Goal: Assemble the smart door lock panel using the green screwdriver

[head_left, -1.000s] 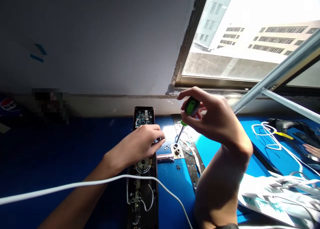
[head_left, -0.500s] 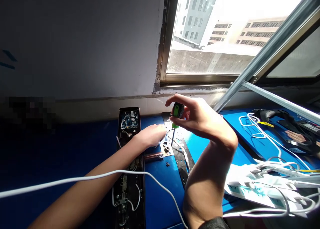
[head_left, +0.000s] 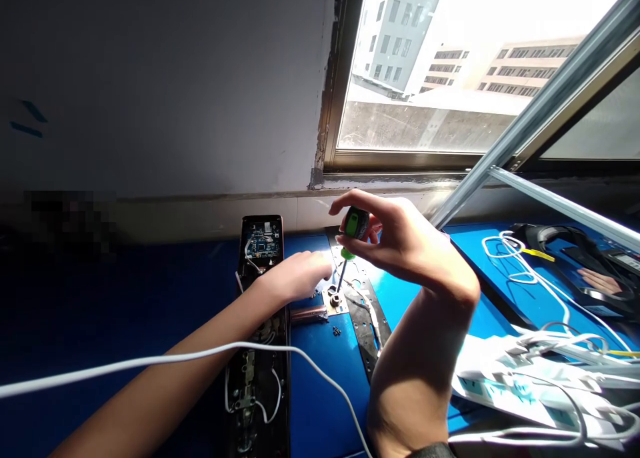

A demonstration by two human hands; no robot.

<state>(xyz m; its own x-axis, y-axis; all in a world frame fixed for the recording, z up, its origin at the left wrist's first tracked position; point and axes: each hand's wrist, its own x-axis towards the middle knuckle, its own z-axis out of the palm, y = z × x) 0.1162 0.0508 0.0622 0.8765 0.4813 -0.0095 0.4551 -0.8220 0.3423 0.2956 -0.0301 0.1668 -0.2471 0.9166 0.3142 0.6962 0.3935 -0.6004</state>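
Two hands work over a blue tabletop [head_left: 325,385] in the single head view. The right hand [head_left: 400,238] pinches a green-handled screwdriver [head_left: 353,223] between thumb and fingers, with the shaft slanting down to a small metal plate [head_left: 330,301] that carries a round fitting. The left hand [head_left: 295,277] reaches in beside the plate with its fingers loosely together, holding nothing that shows. Just left of the plate, a long dark panel [head_left: 257,391] lies open, its circuit board [head_left: 261,243] and white wires bare. A few small screws [head_left: 337,331] sit loose below the plate, so the parts look only partly fastened, with the panel still uncovered. A white cable [head_left: 150,360] crosses the left forearm. The screwdriver's tip is too small to tell whether it touches a screw, and the left fingers hide part of the plate.
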